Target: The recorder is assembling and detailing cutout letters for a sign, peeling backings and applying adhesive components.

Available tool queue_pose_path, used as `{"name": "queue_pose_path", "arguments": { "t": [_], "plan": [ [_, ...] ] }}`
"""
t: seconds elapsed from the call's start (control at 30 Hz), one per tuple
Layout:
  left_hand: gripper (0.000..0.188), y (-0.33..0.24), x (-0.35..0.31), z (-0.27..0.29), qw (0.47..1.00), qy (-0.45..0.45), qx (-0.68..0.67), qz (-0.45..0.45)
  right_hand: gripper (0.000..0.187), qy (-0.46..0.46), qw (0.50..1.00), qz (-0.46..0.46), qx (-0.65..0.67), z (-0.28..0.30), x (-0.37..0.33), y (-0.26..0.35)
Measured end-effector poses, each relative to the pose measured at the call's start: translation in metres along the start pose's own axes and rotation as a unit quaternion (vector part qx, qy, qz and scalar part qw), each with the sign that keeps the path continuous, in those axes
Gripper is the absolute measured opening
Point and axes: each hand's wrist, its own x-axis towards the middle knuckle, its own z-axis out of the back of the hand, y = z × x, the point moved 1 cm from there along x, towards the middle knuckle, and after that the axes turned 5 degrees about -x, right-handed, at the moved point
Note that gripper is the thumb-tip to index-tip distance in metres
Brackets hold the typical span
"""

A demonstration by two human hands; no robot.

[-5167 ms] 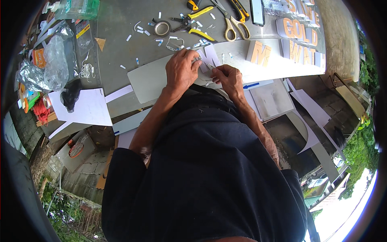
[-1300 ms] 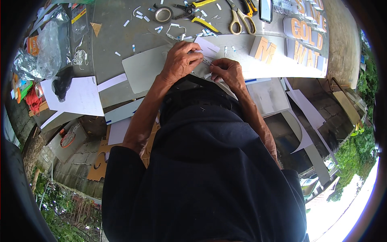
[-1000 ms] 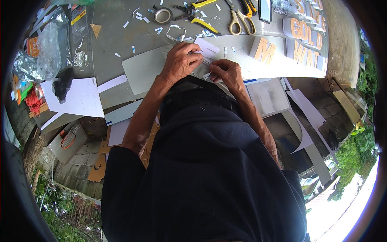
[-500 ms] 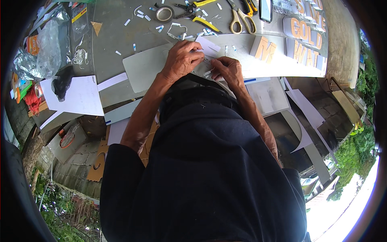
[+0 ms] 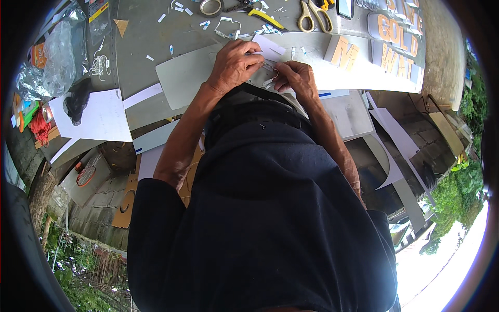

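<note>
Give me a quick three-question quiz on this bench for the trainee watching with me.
1. True or false: the left hand and right hand both work on the small white piece on the grey sheet.
2. What lies just left of the yellow-handled scissors? A) yellow utility knife B) hammer C) paintbrush
3. What round thing lies at the table's top edge?

Key: 1 true; 2 A; 3 the tape roll.

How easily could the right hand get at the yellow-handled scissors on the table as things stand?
Probably easily: the right hand sits below the yellow-handled scissors, with only paper scraps on the table between, though its fingers are busy with a small white piece.
</note>
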Motion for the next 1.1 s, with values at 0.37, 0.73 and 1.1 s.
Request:
{"name": "queue_pose_path", "arguments": {
  "t": [0.37, 0.73, 1.1],
  "plan": [
    [0.010, -0.001, 0.000, 0.000, 1.000, 0.002, 0.001, 0.010, 0.036, -0.002, 1.000, 0.009, 0.027, 0.002, 0.000, -0.003],
    [0.013, -0.001, 0.001, 0.001, 1.000, 0.007, 0.001, 0.007, 0.029, -0.012, 1.000, 0.000, -0.010, -0.003, 0.001, 0.002],
    [0.009, -0.005, 0.001, 0.001, 1.000, 0.012, -0.005, 0.027, 0.027, -0.039, 0.997, -0.018, -0.064, -0.008, 0.003, 0.007]
  ]
}}
